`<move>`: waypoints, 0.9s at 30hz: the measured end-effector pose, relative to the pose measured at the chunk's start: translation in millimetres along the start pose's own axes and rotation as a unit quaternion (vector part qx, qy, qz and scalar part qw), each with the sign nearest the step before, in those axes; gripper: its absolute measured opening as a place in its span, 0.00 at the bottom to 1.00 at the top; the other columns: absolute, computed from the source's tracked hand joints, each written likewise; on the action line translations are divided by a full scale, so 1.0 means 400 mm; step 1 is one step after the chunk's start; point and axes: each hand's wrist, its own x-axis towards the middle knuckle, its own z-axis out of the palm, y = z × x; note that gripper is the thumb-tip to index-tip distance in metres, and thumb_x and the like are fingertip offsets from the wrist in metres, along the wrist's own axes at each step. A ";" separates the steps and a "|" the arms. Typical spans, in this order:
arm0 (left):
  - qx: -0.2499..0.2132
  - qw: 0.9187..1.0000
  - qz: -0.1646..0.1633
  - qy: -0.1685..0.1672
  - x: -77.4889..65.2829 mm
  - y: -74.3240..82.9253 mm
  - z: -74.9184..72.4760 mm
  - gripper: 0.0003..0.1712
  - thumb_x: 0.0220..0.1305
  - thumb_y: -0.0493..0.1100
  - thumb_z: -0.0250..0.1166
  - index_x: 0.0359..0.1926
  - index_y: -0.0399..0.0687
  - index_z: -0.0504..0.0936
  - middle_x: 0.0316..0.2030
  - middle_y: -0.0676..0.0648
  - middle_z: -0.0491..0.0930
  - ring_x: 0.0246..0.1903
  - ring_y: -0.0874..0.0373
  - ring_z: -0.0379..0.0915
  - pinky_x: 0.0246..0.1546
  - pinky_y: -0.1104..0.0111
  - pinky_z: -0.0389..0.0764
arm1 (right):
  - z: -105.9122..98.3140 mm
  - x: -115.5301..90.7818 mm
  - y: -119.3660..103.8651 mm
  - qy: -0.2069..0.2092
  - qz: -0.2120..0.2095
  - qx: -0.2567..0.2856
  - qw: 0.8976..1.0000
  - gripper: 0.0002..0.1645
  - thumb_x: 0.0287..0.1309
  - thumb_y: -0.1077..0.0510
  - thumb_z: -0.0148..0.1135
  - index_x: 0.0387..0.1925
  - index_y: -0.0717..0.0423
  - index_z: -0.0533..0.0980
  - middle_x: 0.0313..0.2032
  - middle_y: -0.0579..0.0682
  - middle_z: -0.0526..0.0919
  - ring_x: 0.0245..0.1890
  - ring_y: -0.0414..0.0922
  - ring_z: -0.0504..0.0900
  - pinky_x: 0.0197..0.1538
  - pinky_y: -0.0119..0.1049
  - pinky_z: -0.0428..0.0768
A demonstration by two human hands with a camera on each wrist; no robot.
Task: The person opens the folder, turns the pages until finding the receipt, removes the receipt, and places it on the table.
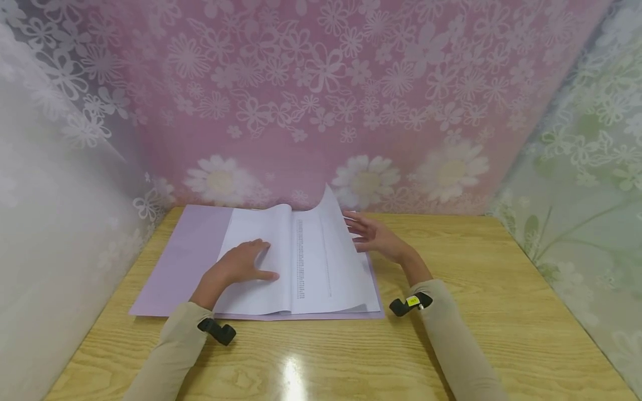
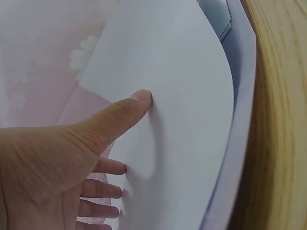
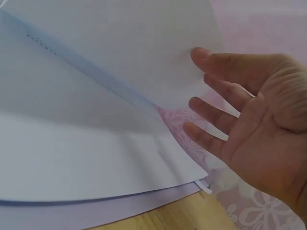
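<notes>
Two hands at one folder, one sheet raised

The lilac folder lies spread beneath both hands. Left hand: grip wide, on the left page; the left wrist view separates fingers overlapping in the head view. Right of that grip: printed column, raised sheet. Right hand: fingers spread, thumb against the sheet. Only the right wrist view shows a white strip below the fingers.
</notes>
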 end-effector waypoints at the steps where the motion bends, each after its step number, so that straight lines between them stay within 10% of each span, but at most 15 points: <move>1: -0.001 1.000 0.000 0.003 0.000 0.000 -0.001 0.57 0.55 0.69 0.72 0.75 0.39 0.65 0.75 0.32 0.60 0.74 0.34 0.58 0.71 0.41 0.65 | 0.004 0.001 -0.002 -0.009 -0.004 -0.008 1.000 0.52 0.61 0.71 0.65 0.81 0.49 0.53 0.80 0.54 0.55 0.80 0.57 0.54 0.75 0.48 0.67; 6: -0.003 1.000 0.001 0.010 -0.002 0.000 -0.003 0.57 0.55 0.69 0.73 0.75 0.41 0.66 0.76 0.31 0.58 0.75 0.32 0.55 0.70 0.39 0.65 | 0.028 0.009 -0.005 -0.044 -0.009 -0.067 0.997 0.58 0.57 0.72 0.69 0.82 0.51 0.49 0.82 0.57 0.47 0.81 0.59 0.50 0.75 0.64 0.59; 13: -0.002 1.000 0.005 0.014 -0.005 0.005 -0.005 0.57 0.55 0.68 0.73 0.75 0.41 0.65 0.76 0.31 0.60 0.75 0.32 0.56 0.71 0.39 0.64 | 0.069 0.023 -0.011 -0.044 0.030 -0.127 0.990 0.69 0.49 0.61 0.81 0.82 0.39 0.46 0.82 0.42 0.44 0.81 0.53 0.52 0.77 0.59 0.59; 27: 0.004 0.998 0.034 0.051 -0.004 0.009 -0.023 0.53 0.57 0.66 0.73 0.73 0.38 0.67 0.73 0.31 0.64 0.74 0.33 0.58 0.72 0.41 0.63 | 0.135 0.037 -0.034 -0.038 0.037 -0.193 0.980 0.67 0.49 0.53 0.82 0.82 0.38 0.48 0.83 0.48 0.42 0.80 0.56 0.56 0.76 0.61 0.61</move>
